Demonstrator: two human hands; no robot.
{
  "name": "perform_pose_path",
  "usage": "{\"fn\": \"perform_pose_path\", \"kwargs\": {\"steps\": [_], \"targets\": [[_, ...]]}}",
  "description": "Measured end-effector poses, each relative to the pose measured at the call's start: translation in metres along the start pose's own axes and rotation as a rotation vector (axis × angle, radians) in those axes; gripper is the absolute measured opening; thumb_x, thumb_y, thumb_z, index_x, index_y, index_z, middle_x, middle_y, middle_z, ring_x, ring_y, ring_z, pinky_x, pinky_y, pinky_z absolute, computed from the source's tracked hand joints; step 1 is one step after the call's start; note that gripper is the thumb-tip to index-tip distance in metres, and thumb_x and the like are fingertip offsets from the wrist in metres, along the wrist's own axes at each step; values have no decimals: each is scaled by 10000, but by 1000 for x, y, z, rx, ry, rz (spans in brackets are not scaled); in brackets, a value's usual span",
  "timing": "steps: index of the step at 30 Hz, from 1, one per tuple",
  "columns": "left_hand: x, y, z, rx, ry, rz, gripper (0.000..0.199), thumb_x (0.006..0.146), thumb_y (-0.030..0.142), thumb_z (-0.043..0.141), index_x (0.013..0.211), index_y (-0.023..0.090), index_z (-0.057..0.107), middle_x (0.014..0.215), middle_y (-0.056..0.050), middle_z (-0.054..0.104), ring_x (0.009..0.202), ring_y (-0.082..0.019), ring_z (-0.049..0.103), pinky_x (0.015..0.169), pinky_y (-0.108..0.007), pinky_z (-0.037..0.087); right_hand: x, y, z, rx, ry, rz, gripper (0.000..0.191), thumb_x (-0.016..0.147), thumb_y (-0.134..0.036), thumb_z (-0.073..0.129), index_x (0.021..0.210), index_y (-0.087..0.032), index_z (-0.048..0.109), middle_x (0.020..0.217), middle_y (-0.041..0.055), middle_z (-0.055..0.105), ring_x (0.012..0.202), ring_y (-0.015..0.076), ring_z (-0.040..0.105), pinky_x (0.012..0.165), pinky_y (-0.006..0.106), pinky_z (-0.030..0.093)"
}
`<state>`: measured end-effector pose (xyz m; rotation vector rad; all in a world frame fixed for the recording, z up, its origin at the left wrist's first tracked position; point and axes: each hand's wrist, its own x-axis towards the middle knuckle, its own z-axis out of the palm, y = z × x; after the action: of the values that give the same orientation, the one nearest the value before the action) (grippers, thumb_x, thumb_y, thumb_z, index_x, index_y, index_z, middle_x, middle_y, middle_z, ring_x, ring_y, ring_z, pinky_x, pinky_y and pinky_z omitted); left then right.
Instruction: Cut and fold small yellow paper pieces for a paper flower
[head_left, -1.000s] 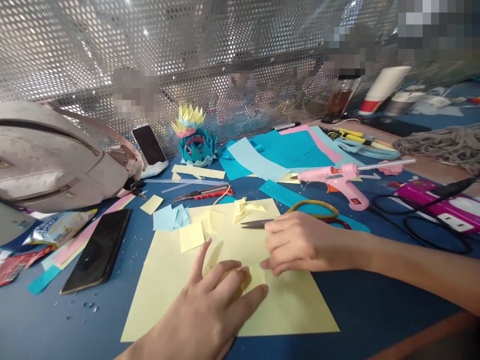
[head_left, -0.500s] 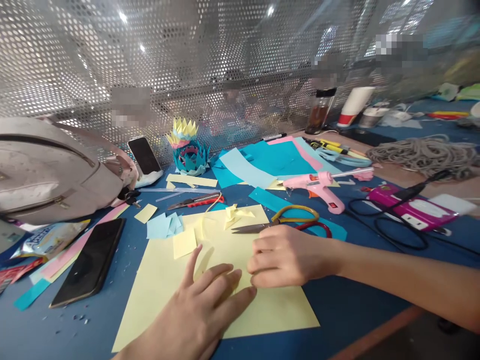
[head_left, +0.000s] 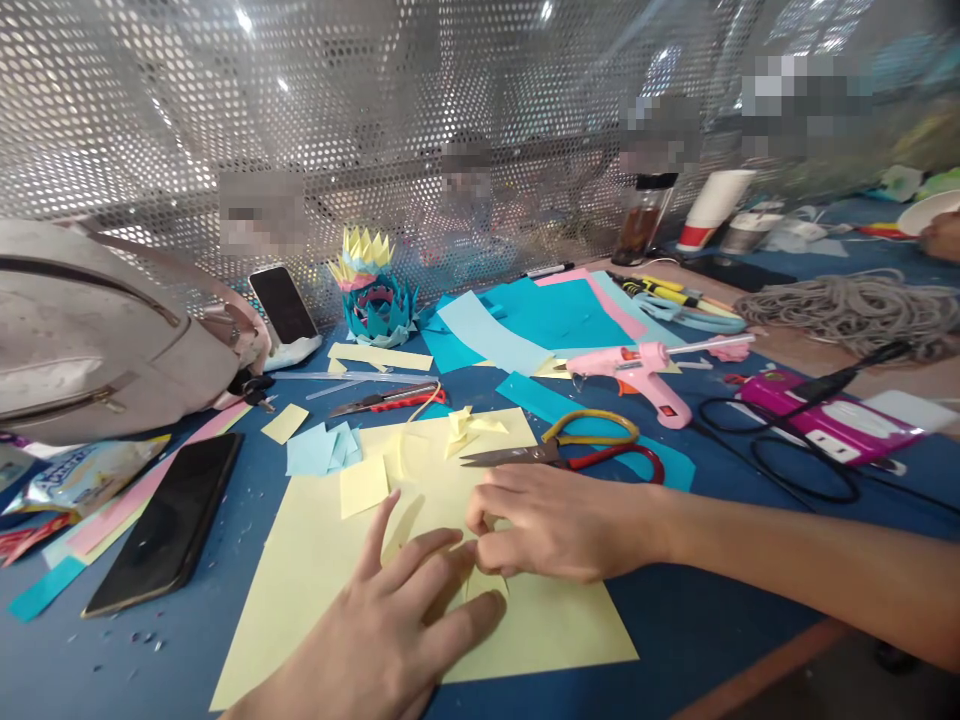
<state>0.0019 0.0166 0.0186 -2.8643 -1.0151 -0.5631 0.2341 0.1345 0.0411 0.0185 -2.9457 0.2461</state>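
Note:
A small yellow paper piece (head_left: 487,583), mostly covered by fingers, lies over a large pale yellow sheet (head_left: 555,630). My left hand (head_left: 397,620) holds this piece against the sheet with its thumb and bent fingers, the little finger sticking out. At the same spot, my right hand (head_left: 562,520) is closed, its fingertips pinching the piece. Just beyond my right knuckles are scissors (head_left: 555,452) with yellow and red handles. A folded yellow paper piece (head_left: 472,428), a yellow square (head_left: 364,485) and light blue squares (head_left: 326,448) lie at the sheet's far edge.
A pink glue gun (head_left: 634,375) and a magenta power strip (head_left: 821,420) with black cords lie right. A red utility knife (head_left: 390,398) and a paper lotus (head_left: 379,300) are farther back. Left are a black phone (head_left: 169,525), snack packet (head_left: 90,475) and backpack (head_left: 97,340).
My right hand has moved left, closer to my left fingertips, uncovering more of the scissors. Part of the small yellow paper piece now shows between the hands. The left hand has barely moved.

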Motion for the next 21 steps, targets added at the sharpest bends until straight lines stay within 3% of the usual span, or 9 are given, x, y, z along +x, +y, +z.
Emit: {"fn": "perform_pose_path", "kwargs": {"steps": [6,14,18,21], "targets": [[-5,1,10,-28,35,-19,440,1076,224,240,1282,255,628,1245,-50,653,1291,-233,511,1231,-577,-77,3,-1,0,62,-59,6,151,1016,-171,479,946,-179,612,1133,66,568,892,190,461,766,309,370],[0,0,-1,40,-33,27,424,1083,226,282,1366,246,597,1248,-46,664,1262,-225,537,1227,-541,-141,3,-2,3,152,4,40,114,970,-252,634,1004,-150,600,1122,95,571,914,203,480,825,324,394],[-4,0,5,82,27,4,400,1078,256,337,1400,295,570,1227,-29,662,1258,-216,541,1236,-553,-123,1,1,3,234,92,90,154,956,-290,678,1033,-164,635,1027,63,570,908,188,491,845,313,394],[-7,0,10,87,20,-10,409,1074,246,338,1418,312,550,1267,-36,645,1283,-217,527,1237,-569,-116,-2,4,4,222,207,40,175,1008,-332,618,930,-202,705,934,37,576,845,169,487,792,302,364]]}}
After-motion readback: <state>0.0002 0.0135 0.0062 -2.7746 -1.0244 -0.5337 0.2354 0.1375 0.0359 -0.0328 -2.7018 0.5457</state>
